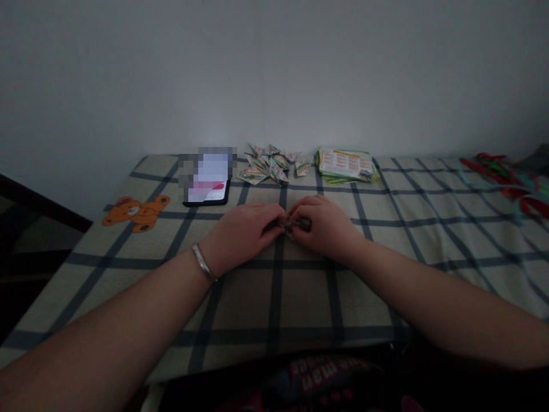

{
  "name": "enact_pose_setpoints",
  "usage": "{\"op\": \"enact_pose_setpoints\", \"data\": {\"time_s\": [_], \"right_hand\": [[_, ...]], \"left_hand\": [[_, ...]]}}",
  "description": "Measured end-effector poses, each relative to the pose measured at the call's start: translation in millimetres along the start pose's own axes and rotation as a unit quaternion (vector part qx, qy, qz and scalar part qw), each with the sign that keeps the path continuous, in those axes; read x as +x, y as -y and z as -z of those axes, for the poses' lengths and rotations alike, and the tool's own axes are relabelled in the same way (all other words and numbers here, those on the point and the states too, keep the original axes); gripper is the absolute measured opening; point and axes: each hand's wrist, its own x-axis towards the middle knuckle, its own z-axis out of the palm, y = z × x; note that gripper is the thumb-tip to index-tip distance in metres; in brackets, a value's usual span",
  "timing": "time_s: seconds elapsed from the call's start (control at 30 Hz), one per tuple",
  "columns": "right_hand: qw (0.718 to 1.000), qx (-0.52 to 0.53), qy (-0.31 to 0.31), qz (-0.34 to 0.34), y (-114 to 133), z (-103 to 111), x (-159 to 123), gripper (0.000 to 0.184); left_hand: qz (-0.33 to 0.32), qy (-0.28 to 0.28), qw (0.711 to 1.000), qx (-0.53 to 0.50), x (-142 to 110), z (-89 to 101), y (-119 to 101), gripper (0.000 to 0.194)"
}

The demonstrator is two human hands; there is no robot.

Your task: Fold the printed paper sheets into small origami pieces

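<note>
My left hand, with a silver bangle on its wrist, and my right hand meet over the middle of the cloth. Between their fingertips they pinch a small folded paper piece, mostly hidden by the fingers and dim. Both hands are closed on it, thumbs toward me. Just beyond them lies a loose heap of folded printed paper pieces. Right of that heap sits a stack of flat printed paper sheets, green at the edges.
A checked tablecloth covers the table, wrinkled on the right. A lit phone lies at the back left, partly pixelated, near an orange bear cutout. Red and light-blue ribbon-like strips lie far right. A wall stands behind.
</note>
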Motion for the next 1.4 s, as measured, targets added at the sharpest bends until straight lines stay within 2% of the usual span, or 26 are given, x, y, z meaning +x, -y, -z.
{"op": "enact_pose_setpoints", "data": {"time_s": [0.47, 0.7, 0.93, 1.1, 1.27, 1.4], "right_hand": [[1.0, 0.002, 0.001, -0.007, 0.8, 5.5, -2.7, 0.003], [0.999, -0.012, -0.001, 0.042, -0.8, 9.0, -4.3, 0.009], [0.998, 0.045, -0.011, 0.037, -10.8, 7.2, -3.5, 0.008], [0.999, 0.048, 0.006, 0.013, -13.6, 10.4, -3.5, 0.015], [0.999, 0.024, 0.031, 0.029, -11.5, 17.5, -5.1, 0.024], [0.999, 0.022, 0.043, 0.022, -14.9, 18.7, -4.7, 0.022]], "left_hand": [[0.001, 0.01, 1.0, 0.016, -1.4, 2.3, -1.2, 0.008], [0.005, 0.012, 1.0, 0.015, -2.2, 3.6, -1.2, 0.011], [0.01, 0.024, 1.0, -0.013, -0.2, 4.8, -1.1, 0.014], [0.022, 0.02, 0.999, -0.028, 1.2, 4.7, 1.4, 0.014], [0.03, 0.02, 0.998, -0.042, 1.2, 5.3, 3.5, 0.015], [0.035, 0.022, 0.997, -0.058, 0.2, 4.9, 5.2, 0.016]]}}
